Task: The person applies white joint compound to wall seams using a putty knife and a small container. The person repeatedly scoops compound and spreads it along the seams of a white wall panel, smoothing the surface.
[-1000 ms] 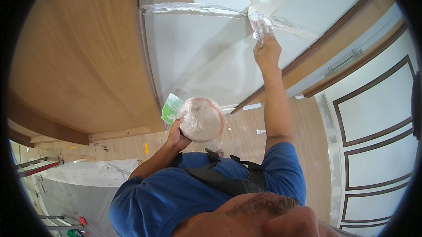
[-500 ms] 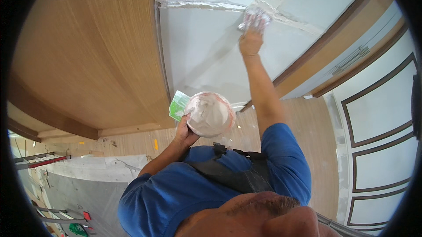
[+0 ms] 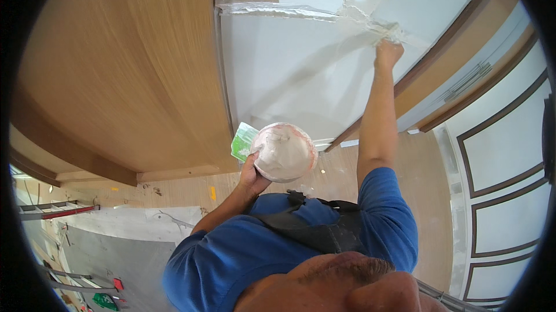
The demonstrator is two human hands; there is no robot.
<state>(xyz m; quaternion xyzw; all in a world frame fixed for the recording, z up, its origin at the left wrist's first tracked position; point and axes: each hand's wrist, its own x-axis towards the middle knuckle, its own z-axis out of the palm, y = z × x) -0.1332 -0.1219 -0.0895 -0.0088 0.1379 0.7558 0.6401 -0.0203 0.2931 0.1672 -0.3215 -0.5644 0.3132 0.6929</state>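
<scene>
My left hand (image 3: 251, 174) grips a round bowl (image 3: 284, 151) of pale, pinkish putty, with a flat green-and-white plastic piece (image 3: 244, 136) beside its left rim. High on the white wall board (image 3: 301, 57), my right hand (image 3: 388, 51) is closed around a putty-smeared tool (image 3: 389, 32), its blade mostly lost in the pale putty along the seam. Rough patches of putty lie around the point where the horizontal and vertical joints meet.
A wooden panel (image 3: 116, 69) borders the board at left, and wooden trim (image 3: 431, 69) at right. Dark-outlined white panels (image 3: 504, 144) line the far right. A pale wood floor (image 3: 179, 190), grey sheeting (image 3: 121, 254) and ladders (image 3: 58, 209) appear below.
My right hand dipped leftward, then moved right along the seam with the tool, spreading more putty there. The bowl in my left hand shifted slightly right in view.
</scene>
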